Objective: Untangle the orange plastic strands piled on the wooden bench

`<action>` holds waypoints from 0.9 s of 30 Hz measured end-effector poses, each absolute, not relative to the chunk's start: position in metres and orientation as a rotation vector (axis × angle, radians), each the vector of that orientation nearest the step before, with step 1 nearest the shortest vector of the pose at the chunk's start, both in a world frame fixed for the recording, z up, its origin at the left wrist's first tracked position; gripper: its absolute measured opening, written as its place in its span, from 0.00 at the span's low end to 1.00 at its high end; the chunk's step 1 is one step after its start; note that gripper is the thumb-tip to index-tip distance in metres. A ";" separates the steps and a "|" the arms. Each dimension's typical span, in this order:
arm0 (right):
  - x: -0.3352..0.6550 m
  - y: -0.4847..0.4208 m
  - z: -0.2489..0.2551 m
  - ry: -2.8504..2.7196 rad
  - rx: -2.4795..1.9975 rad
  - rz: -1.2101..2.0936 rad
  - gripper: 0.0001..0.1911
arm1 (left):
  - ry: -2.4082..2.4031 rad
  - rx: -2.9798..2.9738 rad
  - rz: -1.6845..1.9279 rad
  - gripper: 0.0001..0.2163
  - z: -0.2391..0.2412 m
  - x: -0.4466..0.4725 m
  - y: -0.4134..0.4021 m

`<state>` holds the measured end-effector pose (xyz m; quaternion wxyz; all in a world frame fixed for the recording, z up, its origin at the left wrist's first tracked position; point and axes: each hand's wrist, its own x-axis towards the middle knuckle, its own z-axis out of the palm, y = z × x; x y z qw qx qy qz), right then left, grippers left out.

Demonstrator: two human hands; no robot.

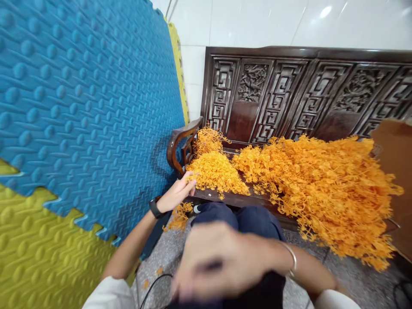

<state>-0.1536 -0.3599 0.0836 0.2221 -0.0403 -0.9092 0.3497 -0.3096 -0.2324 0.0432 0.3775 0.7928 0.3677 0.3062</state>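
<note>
Head view: our left hand (176, 194) was stretched out to the near-left edge of the small orange sprig pile (215, 171), fingers (189, 183) loosely curled and touching the outermost sprigs. We couldn't tell if they had actually pinched any. A black watch (155, 207) sat on that wrist.

Right hand (222, 264) was close to the camera and motion-blurred, below and right of the small pile, over our dark trousers (254, 219). Something dark seemed to sit against the palm, but finger state was unreadable. Silver bangle (292, 257) on that wrist.

Our judgement on the pick: we'd take sprigs from the pile's loose edge, not the core. The stems looked tangled, so a deep grab would likely drag a clump off the front edge. A few sprigs (177, 217) already hung below that edge, just under the left hand.

Surface: a dark carved wooden bench (289, 92), the small pile at its left armrest (177, 143). A far larger orange heap (325, 184) lay right of the small pile, spilling over the front edge. Cardboard (394, 171) stood at the far right.

Room: blue foam mat (86, 98) left of the pile, yellow mat (38, 253) below it, white tiled wall (273, 21) behind, speckled floor (161, 262) with orange scraps.
</note>
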 end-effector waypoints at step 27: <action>-0.059 -0.167 0.056 -1.373 -0.910 0.942 0.18 | 1.125 2.183 0.742 0.07 0.104 -0.223 -0.159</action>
